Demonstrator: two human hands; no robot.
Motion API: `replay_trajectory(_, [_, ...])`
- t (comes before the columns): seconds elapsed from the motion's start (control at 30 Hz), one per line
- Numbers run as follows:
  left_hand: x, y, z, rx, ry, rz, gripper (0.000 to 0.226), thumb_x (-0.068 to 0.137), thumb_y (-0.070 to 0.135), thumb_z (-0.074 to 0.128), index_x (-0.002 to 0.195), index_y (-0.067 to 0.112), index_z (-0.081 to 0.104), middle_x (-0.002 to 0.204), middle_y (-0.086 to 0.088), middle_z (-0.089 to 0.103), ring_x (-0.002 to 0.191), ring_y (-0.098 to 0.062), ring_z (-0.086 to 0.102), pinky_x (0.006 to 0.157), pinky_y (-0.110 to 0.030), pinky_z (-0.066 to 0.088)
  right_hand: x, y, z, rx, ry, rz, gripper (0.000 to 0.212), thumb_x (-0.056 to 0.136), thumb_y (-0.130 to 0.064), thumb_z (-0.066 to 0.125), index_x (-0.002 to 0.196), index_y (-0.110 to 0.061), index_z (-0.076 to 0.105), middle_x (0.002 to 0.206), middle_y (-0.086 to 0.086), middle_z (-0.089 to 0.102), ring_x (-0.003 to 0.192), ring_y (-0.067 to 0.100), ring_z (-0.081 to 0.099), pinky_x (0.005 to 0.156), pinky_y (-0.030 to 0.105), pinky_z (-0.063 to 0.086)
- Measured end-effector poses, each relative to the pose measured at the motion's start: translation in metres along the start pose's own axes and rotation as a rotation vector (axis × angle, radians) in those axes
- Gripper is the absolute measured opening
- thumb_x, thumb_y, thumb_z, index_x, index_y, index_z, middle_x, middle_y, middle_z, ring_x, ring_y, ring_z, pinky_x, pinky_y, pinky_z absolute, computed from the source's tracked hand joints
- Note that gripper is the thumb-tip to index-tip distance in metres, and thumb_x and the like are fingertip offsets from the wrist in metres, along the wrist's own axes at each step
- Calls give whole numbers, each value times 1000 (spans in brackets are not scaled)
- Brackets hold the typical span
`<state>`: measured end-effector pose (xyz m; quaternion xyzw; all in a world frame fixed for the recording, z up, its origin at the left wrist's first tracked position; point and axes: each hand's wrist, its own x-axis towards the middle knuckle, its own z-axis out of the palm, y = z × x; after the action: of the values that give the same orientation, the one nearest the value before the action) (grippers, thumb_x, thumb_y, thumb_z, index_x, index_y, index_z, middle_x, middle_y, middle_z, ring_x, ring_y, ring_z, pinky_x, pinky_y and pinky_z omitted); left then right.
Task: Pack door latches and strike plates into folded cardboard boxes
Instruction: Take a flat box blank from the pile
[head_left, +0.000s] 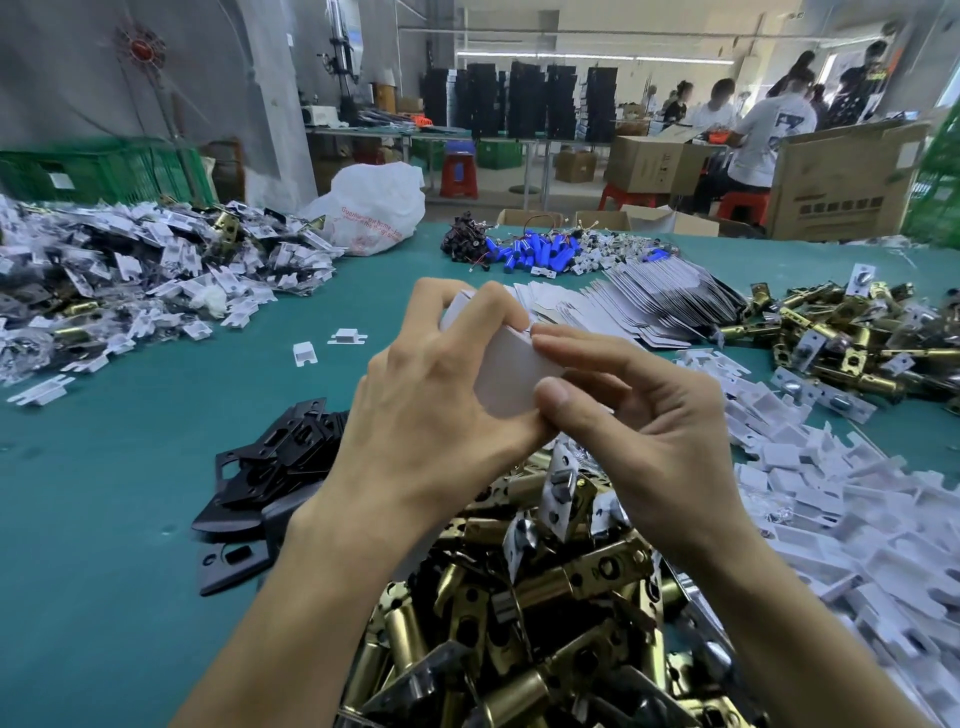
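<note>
1. Two hands meet on one small white cardboard box (511, 379), held up above the green table (130, 545). My left hand (431, 400) wraps its far end with curled fingers, and my right hand (639, 421) pinches the near edge between thumb and forefinger.
2. I judge the step in hand to be folding or closing the box. Whether anything is inside it I cannot tell (the hands hide its openings).
3. To do this well, I would steady the body with the left hand without squeezing, since thin card will likely dent. The right fingertips should run the flap along its crease so that it tucks in square.
4. Brass door latches (519, 597) lie heaped just below my wrists, and black strike plates (270, 467) are piled to the left of them. Both look within easy reach for loading.
5. Flat box blanks (649, 301) are fanned out beyond the hands, and white plastic inserts (831, 509) spread along the right side.
6. One risk, as I see it: a flap forced off its crease may bow, and the box could spring open over the pile.
</note>
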<state>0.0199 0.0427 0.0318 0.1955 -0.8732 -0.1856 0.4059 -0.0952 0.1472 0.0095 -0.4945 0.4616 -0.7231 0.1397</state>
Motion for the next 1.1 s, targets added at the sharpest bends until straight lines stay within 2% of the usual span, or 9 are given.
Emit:
replay_trajectory(0.23, [-1, -1, 2, 110, 48, 152, 52, 68, 56, 60, 113, 33, 49, 119, 8, 46, 88, -18, 57, 61, -37, 51, -1, -1, 4, -28, 39, 100, 18, 77, -12, 79, 88, -18, 66, 97, 14, 74, 84, 37, 73, 74, 58, 59])
replay_trajectory(0.37, [1, -3, 2, 169, 115, 185, 82, 67, 70, 67, 133, 30, 42, 136, -4, 45, 121, -18, 44, 94, -36, 42, 4, -7, -8, -20, 119, 103, 29, 81, -3, 72, 105, -17, 61, 98, 6, 74, 82, 26, 75, 67, 36, 62])
replay_trajectory(0.43, [3, 2, 1, 160, 295, 166, 62, 73, 62, 69, 116, 18, 57, 116, -5, 55, 104, -13, 50, 84, -22, 42, 8, -9, -17, -8, 204, 65, 46, 80, -1, 71, 120, -19, 57, 106, 4, 71, 93, 23, 74, 73, 33, 62])
replay_trajectory(0.5, [4, 5, -3, -116, 355, 51, 40, 82, 57, 66, 86, 17, 61, 82, 8, 61, 69, -8, 55, 60, -13, 42, 10, -10, -22, -26, 224, -30, 61, 77, -1, 73, 133, -15, 51, 117, 7, 63, 107, 22, 69, 80, 32, 61])
replay_trajectory(0.57, [6, 8, -8, -570, 158, -269, 54, 77, 73, 55, 82, 20, 65, 71, 6, 68, 58, -9, 63, 50, -17, 46, 7, -7, -20, -139, 152, -150, 63, 75, -2, 77, 132, -12, 52, 124, 12, 57, 116, 23, 63, 84, 34, 60])
replay_trajectory(0.7, [9, -1, -7, -1042, -345, -615, 85, 55, 85, 65, 119, 29, 64, 108, -6, 76, 94, -28, 75, 69, -42, 60, -2, 7, -7, -222, -5, -270, 34, 77, -10, 73, 107, -24, 62, 120, 16, 52, 121, 27, 56, 88, 41, 59])
replay_trajectory(0.83, [8, -8, 0, -1485, -242, -681, 101, 38, 60, 94, 119, 7, 65, 104, -13, 71, 89, -26, 72, 71, -40, 61, -4, 16, -2, -406, -175, -308, 34, 76, -1, 79, 103, -14, 63, 117, 11, 59, 120, 20, 58, 91, 42, 55])
replay_trajectory(0.93, [8, -23, 5, -1386, -78, -703, 100, 32, 43, 95, 121, 6, 66, 110, -16, 70, 94, -20, 72, 70, -37, 61, -4, 17, -5, -578, -259, -255, 23, 80, -16, 80, 102, -12, 71, 114, 0, 67, 114, 8, 62, 93, 37, 51])
replay_trajectory(1.1, [4, -30, 8, -1055, -104, -367, 68, 59, 37, 69, 124, 17, 62, 121, -5, 70, 110, -18, 66, 86, -37, 53, -4, 8, -2, -527, -191, -151, 48, 91, -37, 62, 138, -35, 52, 133, -16, 59, 124, 3, 55, 99, 33, 51])
